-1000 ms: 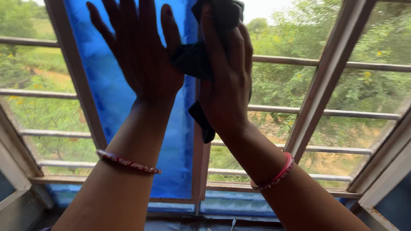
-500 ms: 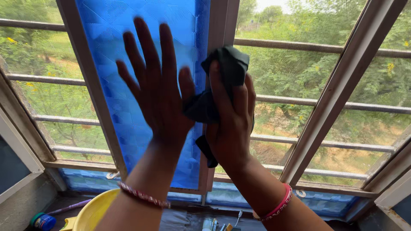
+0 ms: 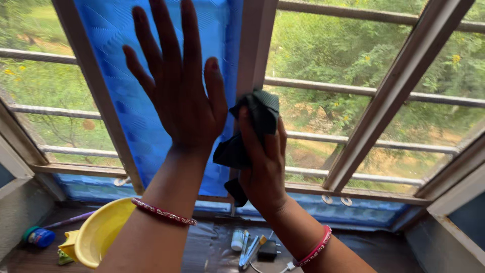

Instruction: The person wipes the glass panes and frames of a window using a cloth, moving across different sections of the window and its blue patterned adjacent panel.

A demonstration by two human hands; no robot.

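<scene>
head view: left hand [image 3: 177,96] lay flat, fingers spread apart, palm pressed on the blue film [image 3: 126,91] covering the window pane in the upper left of the frame; it gripped nothing. right hand [image 3: 262,162] sat just right of it, at frame centre, fingers closed around a dark cloth [image 3: 252,126], which was bunched against the vertical wooden frame member [image 3: 255,45] at the film's right edge. cloth touched the frame member; whether it also touched the film could not be told.

judged step: wiping along the pane edge with the cloth while the flat hand steadied the film. a further stroke would call for firm cloth pressure along the frame member with the film kept flat under the palm.

lower frame: sill [image 3: 212,247] carried a yellow bowl [image 3: 101,232] at lower left, a small blue-capped bottle [image 3: 39,236] at far left, and small tools and a charger [image 3: 268,248] below the right wrist. pink bangles sat on both wrists.
</scene>
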